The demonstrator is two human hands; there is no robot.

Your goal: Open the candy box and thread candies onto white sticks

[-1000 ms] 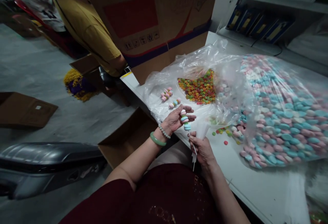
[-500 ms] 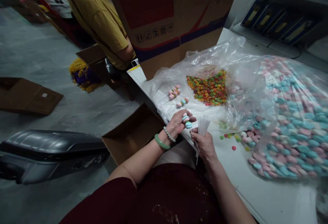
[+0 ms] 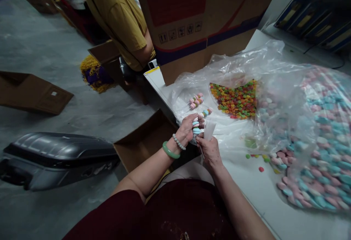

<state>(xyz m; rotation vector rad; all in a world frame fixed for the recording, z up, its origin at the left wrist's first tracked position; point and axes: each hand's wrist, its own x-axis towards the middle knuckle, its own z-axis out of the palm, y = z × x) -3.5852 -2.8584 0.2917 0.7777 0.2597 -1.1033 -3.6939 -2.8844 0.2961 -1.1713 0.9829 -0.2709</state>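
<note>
My left hand (image 3: 187, 129), with a green bangle and a beaded bracelet at the wrist, is closed round a candy skewer (image 3: 196, 126) of pink, blue and white pieces with a green one. My right hand (image 3: 210, 151) grips a bundle of thin translucent white strips (image 3: 210, 130), and its thumb and finger pinch near the skewer's lower end. What exactly sits in that pinch is hard to make out. Just beyond my left hand lies a short candy skewer (image 3: 206, 112). Farther off, pink-ended skewers (image 3: 196, 101) lie on clear plastic.
Small ring candies (image 3: 236, 99) and a big clear bag of pastel candies (image 3: 323, 159) cover the table's right side. A tall carton (image 3: 186, 55) stands behind. Below left are an open cardboard box (image 3: 145, 141) and a grey suitcase (image 3: 60, 148). A person in a yellow shirt (image 3: 120, 20) stands beyond.
The view has swung, so the table and its contents appear farther right. My hands have shifted slightly left in the picture, and my left fingers wrap more closely round the skewer.
</note>
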